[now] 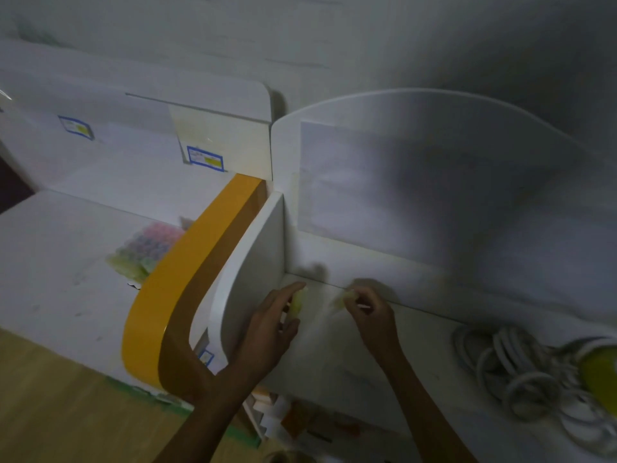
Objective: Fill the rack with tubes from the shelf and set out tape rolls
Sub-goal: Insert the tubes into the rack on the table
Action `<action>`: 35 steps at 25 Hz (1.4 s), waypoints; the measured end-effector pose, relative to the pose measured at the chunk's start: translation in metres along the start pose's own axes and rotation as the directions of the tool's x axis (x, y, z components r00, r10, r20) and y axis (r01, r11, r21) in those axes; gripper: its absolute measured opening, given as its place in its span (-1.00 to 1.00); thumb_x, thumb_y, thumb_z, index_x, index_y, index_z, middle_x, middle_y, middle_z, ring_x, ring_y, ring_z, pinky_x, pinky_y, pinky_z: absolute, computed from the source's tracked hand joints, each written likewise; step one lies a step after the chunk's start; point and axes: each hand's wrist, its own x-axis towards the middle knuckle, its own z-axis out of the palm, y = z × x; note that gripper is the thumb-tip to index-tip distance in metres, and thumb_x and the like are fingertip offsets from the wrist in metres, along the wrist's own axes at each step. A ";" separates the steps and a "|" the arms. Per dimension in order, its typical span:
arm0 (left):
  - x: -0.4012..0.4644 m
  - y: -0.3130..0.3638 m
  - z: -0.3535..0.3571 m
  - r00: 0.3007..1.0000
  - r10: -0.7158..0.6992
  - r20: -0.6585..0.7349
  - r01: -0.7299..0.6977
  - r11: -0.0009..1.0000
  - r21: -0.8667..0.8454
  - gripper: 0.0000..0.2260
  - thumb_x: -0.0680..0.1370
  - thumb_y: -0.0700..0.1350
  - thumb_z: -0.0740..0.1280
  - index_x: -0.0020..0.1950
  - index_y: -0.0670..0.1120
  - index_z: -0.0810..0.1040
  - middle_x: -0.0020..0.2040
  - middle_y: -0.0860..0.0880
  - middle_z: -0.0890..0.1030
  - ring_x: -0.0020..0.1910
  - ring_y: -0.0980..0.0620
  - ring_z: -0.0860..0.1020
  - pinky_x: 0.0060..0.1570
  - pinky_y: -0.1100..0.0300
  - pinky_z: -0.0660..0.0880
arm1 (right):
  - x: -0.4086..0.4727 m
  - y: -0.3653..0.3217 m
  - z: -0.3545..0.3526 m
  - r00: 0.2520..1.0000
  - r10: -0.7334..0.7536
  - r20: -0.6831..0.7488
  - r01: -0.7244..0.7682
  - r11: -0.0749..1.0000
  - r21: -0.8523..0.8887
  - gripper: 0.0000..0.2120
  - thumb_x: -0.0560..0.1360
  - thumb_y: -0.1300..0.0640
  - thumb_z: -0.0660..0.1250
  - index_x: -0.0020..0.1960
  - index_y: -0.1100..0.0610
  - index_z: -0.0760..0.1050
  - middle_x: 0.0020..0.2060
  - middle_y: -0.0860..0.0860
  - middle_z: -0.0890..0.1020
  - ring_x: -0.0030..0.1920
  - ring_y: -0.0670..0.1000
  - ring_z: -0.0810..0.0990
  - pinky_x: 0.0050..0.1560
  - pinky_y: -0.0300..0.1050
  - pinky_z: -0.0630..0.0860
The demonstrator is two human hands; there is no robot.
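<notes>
Both my hands reach onto a white shelf [384, 355] by its back left corner. My left hand [273, 319] is closed around pale yellow-green tubes [298, 304]. My right hand [370, 312] pinches another pale yellow-green tube [347, 297] at its fingertips. The frame is blurred, so how many tubes each hand holds is unclear. A pile of white tape rolls [514, 369] lies on the shelf at the right. On the lower desk to the left sits a clear bag of pastel coloured tubes [143, 248]. No rack is in view.
A white divider panel [247, 262] with an orange curved edge [187, 279] separates the shelf from the left desk. A yellow-green round object [601, 375] lies at the right edge by the rolls. The white curved back panel [434, 182] rises behind the shelf. Boxes show below.
</notes>
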 end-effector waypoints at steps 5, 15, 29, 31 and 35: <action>-0.014 0.007 -0.009 0.999 0.026 0.019 -0.025 0.999 -0.045 -0.44 0.50 -0.23 0.42 0.39 0.17 0.33 0.15 0.10 0.54 0.05 0.16 0.53 -0.09 0.28 0.58 | -0.027 -0.016 -0.011 1.000 0.020 -0.004 -0.019 0.986 0.165 -0.77 0.60 0.12 0.25 0.23 0.07 0.53 -0.05 0.02 0.64 -0.06 -0.02 0.66 -0.10 -0.13 0.63; -0.088 0.049 -0.056 0.986 0.027 -0.167 -0.026 1.000 0.006 -0.44 0.50 -0.22 0.43 0.43 0.11 0.35 0.04 0.09 0.55 -0.02 0.17 0.55 -0.18 0.33 0.57 | -0.077 -0.065 -0.006 0.972 -0.105 0.212 0.034 0.949 0.315 -0.81 0.53 0.14 0.37 0.09 -0.09 0.53 -0.05 -0.01 0.66 -0.02 0.06 0.67 -0.01 0.03 0.57; -0.219 0.025 -0.181 0.884 -0.149 -0.443 0.200 0.977 0.070 -0.47 0.52 -0.26 0.41 0.39 0.13 0.36 -0.01 0.25 0.52 -0.03 0.26 0.54 -0.22 0.45 0.50 | -0.182 -0.161 0.114 0.771 -0.381 0.510 0.219 0.911 0.349 -0.68 0.50 0.18 0.40 0.19 -0.10 0.49 -0.02 -0.17 0.65 -0.02 -0.13 0.64 -0.07 -0.23 0.58; -0.223 0.003 -0.205 0.882 -0.155 -0.444 0.211 0.975 0.077 -0.47 0.53 -0.24 0.40 0.39 0.15 0.35 -0.02 0.26 0.52 -0.02 0.26 0.54 -0.22 0.44 0.51 | -0.195 -0.169 0.146 0.765 -0.386 0.515 0.218 0.909 0.356 -0.68 0.50 0.24 0.39 0.17 -0.07 0.50 -0.04 -0.13 0.65 -0.04 -0.11 0.64 -0.09 -0.26 0.55; -0.219 -0.047 -0.260 0.905 -0.129 -0.405 0.176 0.981 0.080 -0.46 0.52 -0.25 0.40 0.39 0.16 0.35 -0.03 0.25 0.54 -0.04 0.23 0.55 -0.23 0.39 0.54 | -0.215 -0.186 0.215 0.792 -0.367 0.489 0.228 0.919 0.321 -0.66 0.50 0.26 0.40 0.16 -0.09 0.48 -0.04 -0.24 0.63 -0.05 -0.18 0.62 -0.09 -0.34 0.53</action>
